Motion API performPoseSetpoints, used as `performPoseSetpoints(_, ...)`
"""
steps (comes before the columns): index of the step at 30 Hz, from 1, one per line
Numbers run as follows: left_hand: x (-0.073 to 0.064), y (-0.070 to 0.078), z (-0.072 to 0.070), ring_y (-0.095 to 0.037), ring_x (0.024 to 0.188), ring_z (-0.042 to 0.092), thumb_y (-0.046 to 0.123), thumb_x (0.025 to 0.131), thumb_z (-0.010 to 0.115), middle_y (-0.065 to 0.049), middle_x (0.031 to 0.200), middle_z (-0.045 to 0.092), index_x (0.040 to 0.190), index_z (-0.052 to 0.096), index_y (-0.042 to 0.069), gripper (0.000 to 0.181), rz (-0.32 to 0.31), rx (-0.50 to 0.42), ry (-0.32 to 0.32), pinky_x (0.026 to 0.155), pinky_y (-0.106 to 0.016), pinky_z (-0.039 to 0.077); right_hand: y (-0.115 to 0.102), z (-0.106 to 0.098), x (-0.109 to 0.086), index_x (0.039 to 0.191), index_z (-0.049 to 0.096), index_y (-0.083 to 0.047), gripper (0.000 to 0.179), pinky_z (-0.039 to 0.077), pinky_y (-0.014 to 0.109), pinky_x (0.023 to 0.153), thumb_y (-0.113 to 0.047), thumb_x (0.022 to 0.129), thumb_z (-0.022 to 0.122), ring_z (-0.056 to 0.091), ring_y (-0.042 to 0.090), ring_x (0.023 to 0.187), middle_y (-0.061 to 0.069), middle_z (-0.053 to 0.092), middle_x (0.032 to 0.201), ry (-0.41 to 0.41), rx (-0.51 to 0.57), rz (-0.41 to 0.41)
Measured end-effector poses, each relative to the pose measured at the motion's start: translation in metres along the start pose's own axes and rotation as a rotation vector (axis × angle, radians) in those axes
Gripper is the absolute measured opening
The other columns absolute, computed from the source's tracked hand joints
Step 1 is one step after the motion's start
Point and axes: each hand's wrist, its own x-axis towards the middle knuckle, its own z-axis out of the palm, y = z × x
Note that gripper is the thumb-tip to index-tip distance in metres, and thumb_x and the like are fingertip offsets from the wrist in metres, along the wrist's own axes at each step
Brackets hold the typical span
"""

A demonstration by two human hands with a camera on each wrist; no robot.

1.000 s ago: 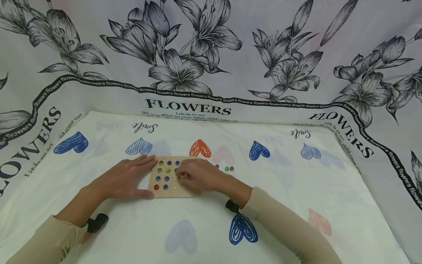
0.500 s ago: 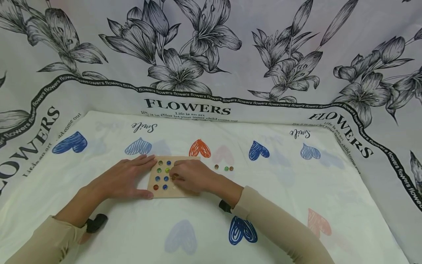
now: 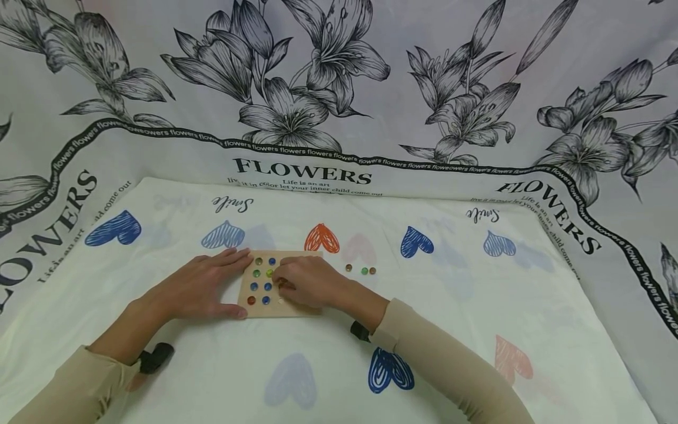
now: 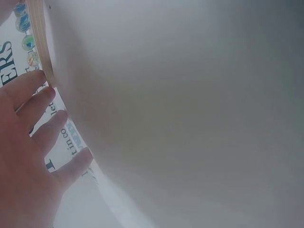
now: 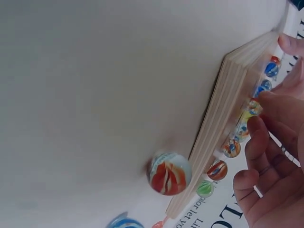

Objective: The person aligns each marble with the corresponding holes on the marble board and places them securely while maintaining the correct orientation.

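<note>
A wooden board (image 3: 296, 312) lies on the cloth, with glass marbles seated in rows in its hollows. My left hand (image 3: 197, 287) rests along its left side, fingers at the far corner and thumb at the near one. Over the middle of the board, my right hand (image 3: 312, 281) pinches a glass marble (image 5: 255, 107) between thumb and finger, as the right wrist view shows. Blue marbles (image 3: 266, 300), a red marble (image 3: 251, 300) and green marbles (image 3: 256, 273) fill the left columns. The right hand covers the board's right part in the head view.
Loose on the cloth right of the board lie two brown marbles (image 3: 372, 271) and a green marble (image 3: 364, 271). White cloth (image 3: 212, 371) printed with hearts covers the table. A flower-printed fabric wall (image 3: 392, 118) rises behind it.
My right hand has moved a little left over the board, and the marble visible at its fingertips earlier is now hidden in the head view. My left hand has stayed in place.
</note>
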Motion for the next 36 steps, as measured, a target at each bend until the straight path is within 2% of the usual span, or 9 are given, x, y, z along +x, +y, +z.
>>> performPoseSetpoints(7,-0.001,0.0,0.002,-0.04,0.143,0.034,0.085,0.071,0.06,-0.011,0.158,0.037,0.152,0.042,0.01,0.112,0.001,-0.009,0.023,0.105,-0.064,0.037,0.003,-0.001,-0.004,0.107,0.075,-0.018,0.015,0.045,0.013,0.07,-0.021,0.093,0.071,0.056,0.002,0.078,-0.009,0.066,0.095,0.031,0.003,0.005)
performPoseSetpoints(14,-0.002,0.0,0.002,-0.042,0.143,0.034,0.087,0.07,0.057,-0.012,0.157,0.037,0.151,0.043,0.01,0.113,-0.003,-0.003,0.025,0.105,-0.065,0.037,0.007,-0.004,-0.014,0.111,0.075,-0.017,0.019,0.046,0.013,0.072,-0.021,0.093,0.07,0.057,0.002,0.082,-0.008,0.067,0.099,0.034,-0.001,0.018)
performPoseSetpoints(20,-0.002,0.003,-0.001,-0.043,0.142,0.034,0.087,0.072,0.056,-0.013,0.157,0.038,0.151,0.044,0.009,0.111,0.001,-0.004,0.025,0.104,-0.066,0.037,0.016,-0.01,-0.033,0.113,0.074,-0.017,0.021,0.046,0.016,0.068,-0.015,0.092,0.068,0.056,0.003,0.081,-0.008,0.067,0.101,0.07,0.026,0.059)
performPoseSetpoints(28,-0.001,0.003,-0.001,-0.043,0.142,0.035,0.085,0.072,0.057,-0.013,0.156,0.04,0.15,0.045,0.009,0.11,0.017,-0.009,0.033,0.103,-0.066,0.038,0.027,-0.016,-0.062,0.112,0.075,-0.017,0.021,0.047,0.019,0.065,-0.023,0.092,0.071,0.056,0.006,0.076,-0.006,0.069,0.101,0.075,0.036,0.098)
performPoseSetpoints(36,0.0,0.002,-0.001,-0.04,0.142,0.036,0.086,0.072,0.056,-0.012,0.156,0.039,0.151,0.044,0.01,0.111,0.006,0.009,0.031,0.103,-0.066,0.038,0.038,-0.007,-0.089,0.113,0.075,-0.017,0.022,0.052,0.023,0.076,-0.02,0.092,0.071,0.064,0.008,0.085,-0.006,0.071,0.102,0.068,0.033,0.109)
